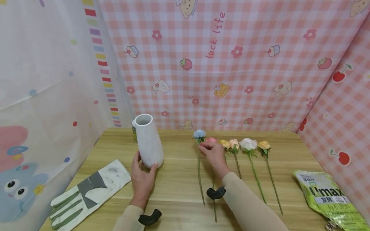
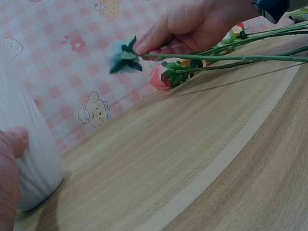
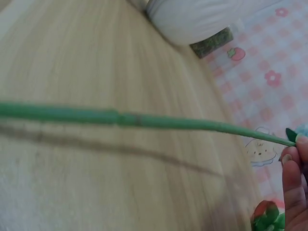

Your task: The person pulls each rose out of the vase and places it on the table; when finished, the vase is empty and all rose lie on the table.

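My left hand (image 1: 142,179) grips the lower part of a white ribbed vase (image 1: 150,144), thumb at the front and fingers along its left side. The vase leans slightly, its round mouth facing up. Between thumb and fingertips, my right hand (image 1: 215,157) pinches the stem of a blue artificial flower (image 1: 199,134) just under the bloom. In the right wrist view the green stem (image 3: 168,122) runs above the wood, casting a shadow. Beside that hand lie a pink flower (image 1: 212,140), a yellow flower (image 1: 224,144) and a peach flower (image 1: 233,143), partly hidden by it.
Farther right lie a white flower (image 1: 248,144) and an orange-yellow flower (image 1: 264,145). A grey and white glove (image 1: 115,175) rests at the left. At the right edge sits a green printed bag (image 1: 323,195). Behind the vase stands a small container (image 3: 211,44), mostly hidden.
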Demonstrator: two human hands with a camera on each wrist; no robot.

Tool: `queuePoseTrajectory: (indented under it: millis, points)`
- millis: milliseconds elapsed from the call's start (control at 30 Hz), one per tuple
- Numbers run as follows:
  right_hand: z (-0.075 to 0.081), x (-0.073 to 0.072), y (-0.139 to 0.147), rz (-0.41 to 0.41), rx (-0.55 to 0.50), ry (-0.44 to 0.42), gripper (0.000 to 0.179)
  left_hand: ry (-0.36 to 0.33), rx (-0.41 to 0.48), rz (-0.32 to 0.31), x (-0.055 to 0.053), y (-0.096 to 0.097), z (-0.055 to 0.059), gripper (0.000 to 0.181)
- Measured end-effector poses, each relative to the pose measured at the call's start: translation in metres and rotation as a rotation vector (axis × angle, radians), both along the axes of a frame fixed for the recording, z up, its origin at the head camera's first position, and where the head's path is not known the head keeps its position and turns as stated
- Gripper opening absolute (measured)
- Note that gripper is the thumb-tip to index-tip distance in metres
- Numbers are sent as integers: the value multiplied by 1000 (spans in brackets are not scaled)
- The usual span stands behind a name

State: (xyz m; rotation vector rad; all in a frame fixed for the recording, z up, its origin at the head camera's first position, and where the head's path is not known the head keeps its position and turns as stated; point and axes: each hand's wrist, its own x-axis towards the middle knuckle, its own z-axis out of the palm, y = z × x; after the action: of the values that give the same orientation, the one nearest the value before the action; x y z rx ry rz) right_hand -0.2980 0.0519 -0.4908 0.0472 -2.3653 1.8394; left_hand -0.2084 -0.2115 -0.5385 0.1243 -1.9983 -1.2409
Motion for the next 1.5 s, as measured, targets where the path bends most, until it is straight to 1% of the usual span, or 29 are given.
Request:
queuePoseTrajectory:
  millis: [133,233,433,667,767,933,1067,1200,1333,1500]
  points:
    - [-6,-1,5,16,128,-14,13,-1,-4,1,0,1,-1,82]
    - [-9,-1,7,10,215,-16,13,-3,-3,4,1,3,-1,82]
    - [-11,2,11,-11,321,-24,10,-16,-4,2,3,6,-2,82]
    - [-13,3,15,16,431,-23,8,-1,-9,-5,3,9,-5,82]
    - [-15,2,15,5,474,-15,7,3,-10,-9,3,11,-5,82]
    - [-16,2,13,12,443,-22,8,8,-15,-15,2,12,-4,83]
    - [-15,5,12,35,388,-35,10,3,-13,-16,2,12,-4,83]
    - [-10,8,12,33,374,-3,11,1,-8,-16,1,10,-4,83]
    - [6,12,10,38,316,14,13,19,-10,-7,1,7,-3,82]
    - [36,23,5,68,193,44,15,39,-30,24,-1,2,-3,82]
